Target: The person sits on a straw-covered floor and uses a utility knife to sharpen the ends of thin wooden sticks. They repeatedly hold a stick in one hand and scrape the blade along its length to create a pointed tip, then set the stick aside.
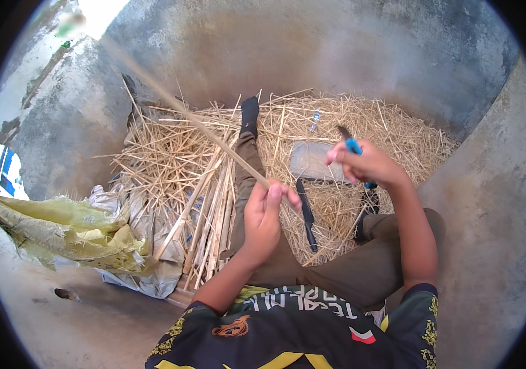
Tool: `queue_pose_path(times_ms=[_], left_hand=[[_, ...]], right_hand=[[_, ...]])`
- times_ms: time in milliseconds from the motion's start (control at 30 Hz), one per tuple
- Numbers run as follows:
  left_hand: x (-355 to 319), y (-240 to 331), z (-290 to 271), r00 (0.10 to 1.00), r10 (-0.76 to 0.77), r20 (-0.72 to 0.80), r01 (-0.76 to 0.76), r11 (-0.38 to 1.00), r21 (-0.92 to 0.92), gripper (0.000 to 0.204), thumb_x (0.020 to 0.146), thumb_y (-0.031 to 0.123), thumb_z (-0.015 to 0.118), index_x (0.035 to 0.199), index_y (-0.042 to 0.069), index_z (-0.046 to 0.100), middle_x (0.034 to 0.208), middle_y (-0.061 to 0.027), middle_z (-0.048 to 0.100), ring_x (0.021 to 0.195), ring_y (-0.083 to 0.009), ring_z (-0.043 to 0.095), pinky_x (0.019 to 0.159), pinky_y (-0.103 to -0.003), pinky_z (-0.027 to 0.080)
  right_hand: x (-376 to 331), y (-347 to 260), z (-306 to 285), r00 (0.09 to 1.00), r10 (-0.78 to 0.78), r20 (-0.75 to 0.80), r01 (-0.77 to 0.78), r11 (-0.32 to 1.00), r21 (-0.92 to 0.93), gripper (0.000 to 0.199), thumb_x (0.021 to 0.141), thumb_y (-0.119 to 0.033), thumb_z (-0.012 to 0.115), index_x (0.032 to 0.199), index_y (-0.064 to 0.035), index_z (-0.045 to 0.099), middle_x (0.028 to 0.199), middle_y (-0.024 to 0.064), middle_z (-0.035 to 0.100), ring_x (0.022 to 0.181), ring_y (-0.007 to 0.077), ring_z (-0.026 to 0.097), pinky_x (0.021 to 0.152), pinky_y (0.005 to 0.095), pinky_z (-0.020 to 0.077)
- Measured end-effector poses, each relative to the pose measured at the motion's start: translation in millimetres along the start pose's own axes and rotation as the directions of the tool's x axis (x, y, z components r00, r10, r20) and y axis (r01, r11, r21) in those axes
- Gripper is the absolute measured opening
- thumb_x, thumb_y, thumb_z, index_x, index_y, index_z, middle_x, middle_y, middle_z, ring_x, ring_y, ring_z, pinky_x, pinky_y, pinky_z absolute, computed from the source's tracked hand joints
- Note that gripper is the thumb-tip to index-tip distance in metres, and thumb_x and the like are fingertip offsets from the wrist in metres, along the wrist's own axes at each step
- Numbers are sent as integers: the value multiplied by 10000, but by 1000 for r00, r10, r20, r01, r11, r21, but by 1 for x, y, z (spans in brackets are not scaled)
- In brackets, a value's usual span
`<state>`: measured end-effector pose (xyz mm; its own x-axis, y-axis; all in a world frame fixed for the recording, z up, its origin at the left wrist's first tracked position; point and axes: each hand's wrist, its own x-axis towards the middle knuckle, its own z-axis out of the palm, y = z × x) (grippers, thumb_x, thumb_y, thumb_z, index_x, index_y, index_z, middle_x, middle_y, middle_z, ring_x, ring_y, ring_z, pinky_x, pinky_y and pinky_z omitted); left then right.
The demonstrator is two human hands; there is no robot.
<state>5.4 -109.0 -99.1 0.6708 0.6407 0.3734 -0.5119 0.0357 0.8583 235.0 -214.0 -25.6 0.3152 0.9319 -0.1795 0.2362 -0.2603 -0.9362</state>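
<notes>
Weathered grey concrete walls [337, 49] curve around me, and pale, shredded straw-like shavings [410, 132] cover the floor from eleven o'clock round to four. At eight o'clock, straight tan wooden strips [212, 215] lie lengthwise beside my brown-trousered leg [246, 166]; a crumpled yellow woven sack [84, 237] slumps farther out, between eight and nine.

Just below centre, my left hand [269, 212] pinches a long, thin tan strip [192, 117] between thumb and fingers. It slants up toward half past ten, where its far end blurs against the white glare; its near end is hard to make out at my fingers. Toward two o'clock, my right hand [367, 163] curls around a blue-handled knife [353, 146] with a dark blade. My fingers hide most of the handle and overlap a flat grey rectangular block [309, 161]. A black knife [307, 215] lies on the shavings at four o'clock. At one o'clock sits a small clear-and-blue object [316, 120], too small to identify. My other foot is mostly hidden behind my bent knee.
</notes>
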Motion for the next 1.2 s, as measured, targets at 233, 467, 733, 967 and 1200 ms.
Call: queue_pose_path(times_ms=[233, 467, 733, 967, 1200], left_hand=[[43, -19, 35, 980, 123, -158, -134, 989, -64, 210, 1109, 215, 434, 1128, 33, 536, 1131, -147, 702, 982, -120, 625, 871, -296, 474], [35, 3, 27, 980, -191, 61, 154, 913, 377, 241, 1064, 247, 543, 1150, 36, 623, 1116, -116, 707, 951, -132, 629, 829, -282, 465], [36, 67, -1, 835, 163, 525, -527, -31, 849, 497, 863, 233, 760, 1292, 59, 580, 1187, -145, 618, 1114, -319, 573, 983, -422, 396], [64, 50, -37, 886, 35, 462, -460, -42, 887, 674, 881, 325, 748, 1435, 73, 461, 1323, -186, 545, 1229, -373, 521, 1039, -463, 391], [72, -4, -49, 874, -55, 482, -484, -32, 874, 792, 896, 363, 733, 1530, 80, 353, 1494, -220, 434, 1365, -421, 422, 1113, -528, 345]], right_hand=[[3, -5, 29, 988, -140, 62, 131, 982, 138, 344, 932, -358, 739, 1035, -30, 725, 756, 32, 722, 551, 27, 527, 489, 208, 358], [-2, 9, -5, 942, -302, -144, 298, 953, -52, 226, 955, -261, 710, 986, -40, 745, 776, -12, 737, 585, 12, 496, 538, 212, 386], [-37, 7, -73, 929, -283, -237, 284, 958, -30, 252, 924, -307, 742, 979, -61, 748, 735, 7, 729, 477, 19, 423, 435, 217, 305], [-52, 25, -116, 829, -278, -485, 427, 875, 229, 199, 949, -273, 724, 894, -85, 692, 667, -23, 644, 437, 3, 365, 404, 208, 241], [-72, 26, -133, 776, -313, -548, 469, 867, 169, 217, 942, -282, 729, 882, -79, 684, 647, -25, 613, 443, 9, 362, 404, 205, 238]])
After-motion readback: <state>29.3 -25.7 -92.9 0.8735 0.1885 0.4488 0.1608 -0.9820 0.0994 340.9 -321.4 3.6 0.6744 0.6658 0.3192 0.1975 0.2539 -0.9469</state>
